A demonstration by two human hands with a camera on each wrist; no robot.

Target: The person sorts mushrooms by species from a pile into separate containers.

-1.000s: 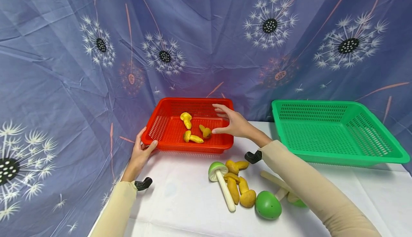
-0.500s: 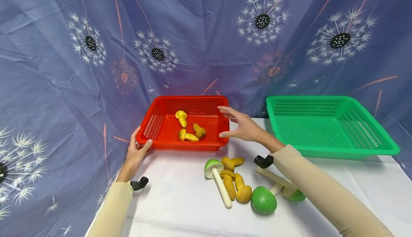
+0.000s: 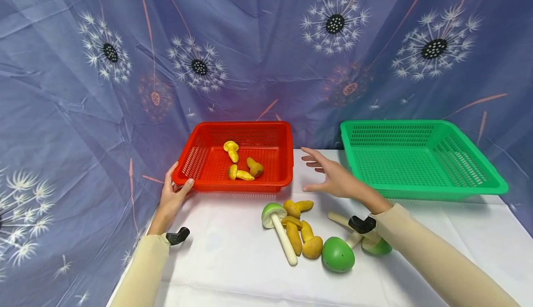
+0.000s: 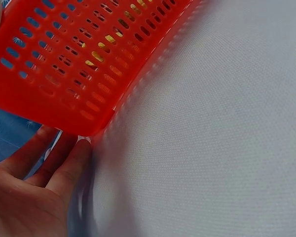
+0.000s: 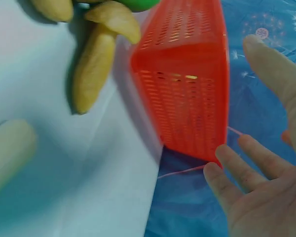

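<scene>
My left hand (image 3: 170,203) holds the front left corner of a red plastic basket (image 3: 233,186), thumb over the rim and fingers along the outside. In the left wrist view those fingers (image 4: 71,165) reach behind the basket's corner. Inside the basket lie three yellow toy mushrooms, among them one with its cap towards the back (image 3: 231,151). My right hand (image 3: 337,177) hovers beside the basket's right end, fingers spread and nothing in it. Below it on the white cloth are yellow mushrooms (image 3: 312,246) and a green-capped mushroom (image 3: 284,238) with a long pale stem.
A green plastic basket (image 3: 433,189) stands at the right, close to the right forearm. More green-capped mushrooms lie near the front, one with a round cap (image 3: 338,254) and another (image 3: 378,246) partly behind the right wrist. A blue dandelion-print curtain (image 3: 258,43) hangs behind.
My right hand has pulled back to the right, from over the red basket to outside its right end. The left hand stays at the corner. The whole head view has shifted slightly.
</scene>
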